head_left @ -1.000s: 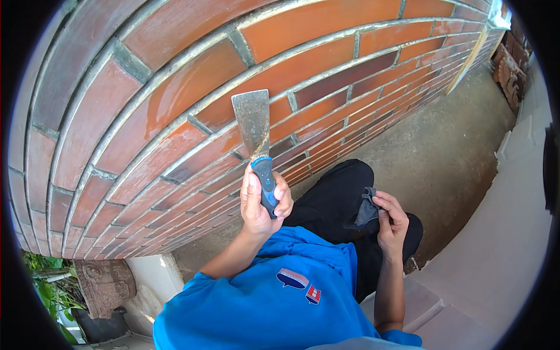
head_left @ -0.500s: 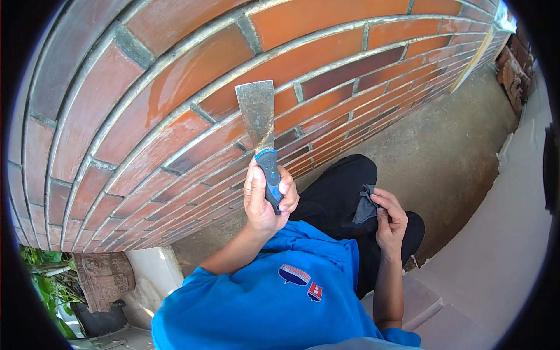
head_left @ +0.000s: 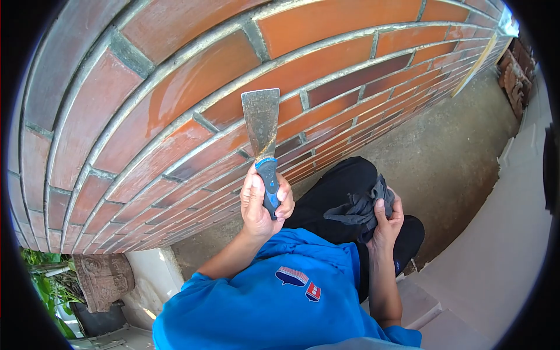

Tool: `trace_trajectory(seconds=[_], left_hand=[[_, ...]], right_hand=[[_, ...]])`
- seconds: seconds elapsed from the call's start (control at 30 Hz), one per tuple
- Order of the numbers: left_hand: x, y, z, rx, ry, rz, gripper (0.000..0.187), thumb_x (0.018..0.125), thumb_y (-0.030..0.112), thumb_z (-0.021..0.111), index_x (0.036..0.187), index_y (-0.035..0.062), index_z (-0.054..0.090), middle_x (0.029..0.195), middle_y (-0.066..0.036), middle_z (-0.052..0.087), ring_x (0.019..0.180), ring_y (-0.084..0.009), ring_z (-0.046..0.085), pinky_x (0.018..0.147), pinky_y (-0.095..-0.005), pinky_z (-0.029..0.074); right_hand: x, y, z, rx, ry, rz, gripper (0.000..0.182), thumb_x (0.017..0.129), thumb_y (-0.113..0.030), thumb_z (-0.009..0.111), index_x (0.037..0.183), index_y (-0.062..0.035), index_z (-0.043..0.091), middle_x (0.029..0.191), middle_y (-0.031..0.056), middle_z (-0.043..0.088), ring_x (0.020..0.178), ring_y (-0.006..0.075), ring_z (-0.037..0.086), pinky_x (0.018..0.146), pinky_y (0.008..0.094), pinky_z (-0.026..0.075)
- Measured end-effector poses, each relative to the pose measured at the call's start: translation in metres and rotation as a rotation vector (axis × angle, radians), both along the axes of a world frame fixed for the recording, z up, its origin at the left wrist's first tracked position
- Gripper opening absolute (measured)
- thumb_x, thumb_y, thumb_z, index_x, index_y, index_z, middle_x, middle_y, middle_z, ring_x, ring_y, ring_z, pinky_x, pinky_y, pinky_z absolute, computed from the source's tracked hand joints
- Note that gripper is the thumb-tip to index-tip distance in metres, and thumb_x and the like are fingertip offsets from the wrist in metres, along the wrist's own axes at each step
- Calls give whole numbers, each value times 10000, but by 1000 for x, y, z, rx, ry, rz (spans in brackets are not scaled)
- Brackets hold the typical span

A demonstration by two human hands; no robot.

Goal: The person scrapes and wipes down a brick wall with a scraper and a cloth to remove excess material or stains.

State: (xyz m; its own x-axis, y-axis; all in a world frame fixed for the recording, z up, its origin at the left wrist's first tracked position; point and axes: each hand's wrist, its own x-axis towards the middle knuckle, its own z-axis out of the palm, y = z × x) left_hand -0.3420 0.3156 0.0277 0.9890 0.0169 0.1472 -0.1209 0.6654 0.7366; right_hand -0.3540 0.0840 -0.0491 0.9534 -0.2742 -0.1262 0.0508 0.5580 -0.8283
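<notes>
My left hand [head_left: 262, 204] is wrapped round the blue and dark grey handle of a putty knife [head_left: 261, 125]. Its flat metal blade, worn and smudged, points up in front of the brick wall [head_left: 186, 87]. Over my bent knee, my right hand [head_left: 388, 224] grips a crumpled dark grey cloth [head_left: 359, 211], the thumb pressed on it and a loose end hanging to the left.
A concrete floor [head_left: 449, 151] runs between the brick wall and a pale wall [head_left: 496, 233] on the right. A carved brown planter [head_left: 104, 280] with green plants stands at lower left. Carved pieces [head_left: 516, 76] rest at the far right.
More of the cloth now shows, spread out to the left from my right hand. My left hand and the putty knife have shifted slightly down.
</notes>
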Motion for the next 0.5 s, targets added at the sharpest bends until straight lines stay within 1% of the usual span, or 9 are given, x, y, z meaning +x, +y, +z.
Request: trace_trajectory(seconds=[0.03, 0.07, 0.13, 0.2, 0.27, 0.33, 0.37, 0.47, 0.5], left_hand=[[-4, 3, -3, 5, 3, -5, 334, 1051, 407, 314, 1221, 130, 394, 820, -93, 495, 453, -98, 398, 366, -212, 315], [-8, 6, -5, 13, 6, -10, 336, 1051, 404, 316, 1245, 139, 390, 822, -96, 495, 454, -99, 398, 367, -211, 315], [-15, 11, -10, 45, 16, -24, 357, 1048, 401, 329, 1299, 150, 370, 817, -103, 491, 447, -103, 397, 367, -216, 312], [-18, 17, -11, 66, 14, -27, 368, 1047, 404, 334, 1311, 150, 367, 811, -105, 489, 441, -105, 394, 366, -219, 312], [-21, 27, -13, 108, -3, -6, 376, 1045, 395, 343, 1318, 136, 361, 787, -105, 483, 430, -110, 394, 363, -222, 310], [-25, 39, -12, 151, -22, 7, 380, 1045, 388, 350, 1320, 125, 356, 765, -106, 480, 426, -111, 395, 362, -224, 309], [-27, 43, -10, 103, -28, 16, 425, 1038, 355, 404, 1359, 78, 374, 761, -121, 511, 459, -106, 407, 395, -232, 350], [-29, 49, -14, 132, -16, 36, 435, 1037, 347, 410, 1381, 85, 365, 763, -125, 514, 463, -107, 409, 398, -232, 355], [-31, 50, -18, 111, -12, 46, 448, 1036, 339, 418, 1417, 110, 359, 765, -130, 521, 469, -111, 417, 403, -230, 358]], right_hand=[[7, 7, 9, -30, -14, -20, 316, 908, -36, 652, 1209, 8, 565, 1107, 80, 630, 988, 133, 604, 928, 286, 483], [15, 16, 23, -98, -55, -61, 310, 893, -37, 664, 1188, 14, 583, 1083, 88, 633, 965, 150, 604, 908, 281, 477], [42, 31, 50, -536, -367, -183, 298, 852, -19, 690, 1139, 18, 619, 1046, 102, 635, 947, 180, 607, 889, 272, 465], [69, 46, 87, -739, -627, -217, 303, 801, 6, 710, 1097, 19, 646, 1011, 132, 638, 904, 221, 619, 835, 276, 478], [100, 66, 112, -863, -784, -285, 284, 780, 14, 727, 1058, 14, 669, 984, 149, 640, 839, 235, 630, 767, 289, 499], [127, 94, 126, -799, -911, -329, 283, 744, 28, 739, 1020, 22, 676, 941, 150, 644, 771, 248, 627, 684, 320, 510], [134, 109, 130, -810, -1005, -323, 279, 724, 22, 745, 995, 18, 680, 903, 133, 636, 739, 245, 615, 647, 325, 499], [138, 149, 139, -947, -1231, -258, 260, 677, -12, 760, 925, -2, 680, 790, 86, 600, 653, 236, 573, 546, 331, 448], [139, 148, 146, -1013, -1227, -256, 205, 710, -11, 775, 890, -3, 676, 756, 99, 623, 607, 219, 589, 532, 309, 468]])
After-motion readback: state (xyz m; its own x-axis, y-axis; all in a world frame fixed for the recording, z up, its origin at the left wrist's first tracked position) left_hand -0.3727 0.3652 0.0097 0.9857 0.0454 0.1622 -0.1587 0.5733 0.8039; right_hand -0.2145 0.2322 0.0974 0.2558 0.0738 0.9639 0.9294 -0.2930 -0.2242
